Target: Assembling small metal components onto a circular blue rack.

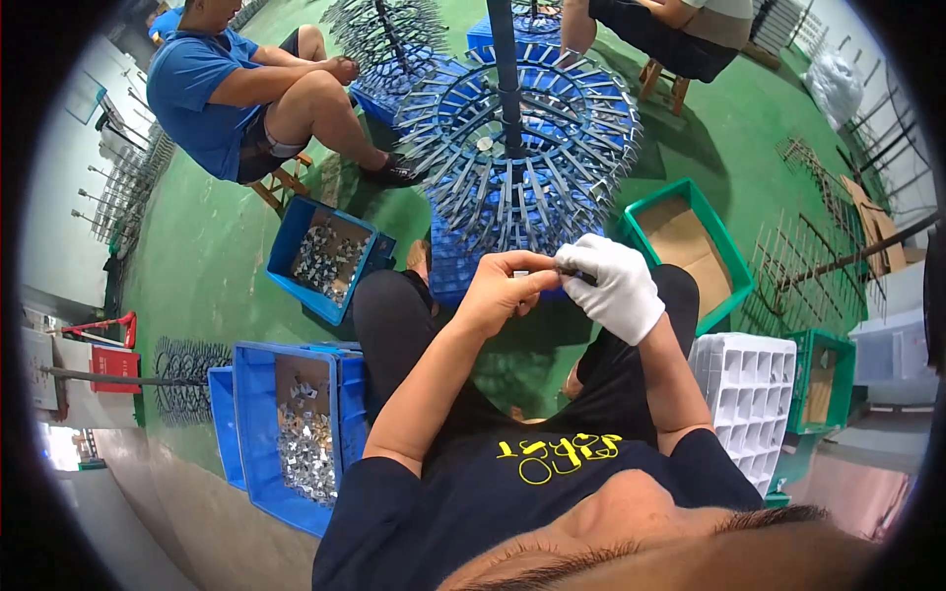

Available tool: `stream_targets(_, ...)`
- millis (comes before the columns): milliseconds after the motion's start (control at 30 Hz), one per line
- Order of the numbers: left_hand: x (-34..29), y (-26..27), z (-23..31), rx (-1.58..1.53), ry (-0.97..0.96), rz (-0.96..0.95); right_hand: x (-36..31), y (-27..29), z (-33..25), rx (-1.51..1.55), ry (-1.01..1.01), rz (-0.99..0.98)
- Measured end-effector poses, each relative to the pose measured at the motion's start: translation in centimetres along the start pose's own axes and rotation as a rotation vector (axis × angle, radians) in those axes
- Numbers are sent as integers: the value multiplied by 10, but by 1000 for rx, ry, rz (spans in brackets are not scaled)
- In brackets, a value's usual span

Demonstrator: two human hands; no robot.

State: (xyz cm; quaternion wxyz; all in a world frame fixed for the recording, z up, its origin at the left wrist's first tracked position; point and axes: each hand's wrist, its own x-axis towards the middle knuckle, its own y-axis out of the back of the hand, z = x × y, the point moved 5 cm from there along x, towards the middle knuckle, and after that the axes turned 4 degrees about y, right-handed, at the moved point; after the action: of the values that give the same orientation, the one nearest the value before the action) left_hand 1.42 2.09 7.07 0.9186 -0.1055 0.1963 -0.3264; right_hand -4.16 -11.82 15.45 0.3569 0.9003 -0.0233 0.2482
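Observation:
In front of my lap both hands meet at a small dark piece (574, 273), too small to name. My bare left hand (505, 293) is closed, thumb and forefinger pinched at its left end. A white glove covers my right hand (619, 293), whose fingers are closed round the right end. Just beyond them stands a round metal rack (621, 123), with rings of prongs pointing outward from a dark central post (506, 74). Blue crates (448, 266) lie beneath the rack.
Blue bins with small metal parts (330, 261) (307, 458) stand at my left. To the right are a green crate lined with cardboard (680, 231) and a white compartment tray (754, 394). A person in blue (202, 94) sits far left, another (705, 39) far right.

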Motion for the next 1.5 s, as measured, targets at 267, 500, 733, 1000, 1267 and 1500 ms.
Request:
stream_targets(267,3,-7,-9,-410,42,11,-20,-6,9,229,-233,393)
stream_targets(500,4,-14,41,271,-218,138,-16,4,19,-13,-172,468)
stream_targets(733,52,-37,147,1361,-593,67,1,16,24,-357,-97,491)
stream_targets(1000,97,-44,154,1662,-319,-276,9,9,28,-346,-56,541)
stream_targets(1267,111,-42,149,1598,-230,-327,15,8,27,-392,-2,570)
stream_targets(1500,111,-42,148,1530,-238,-364,16,7,27,-438,-23,536)
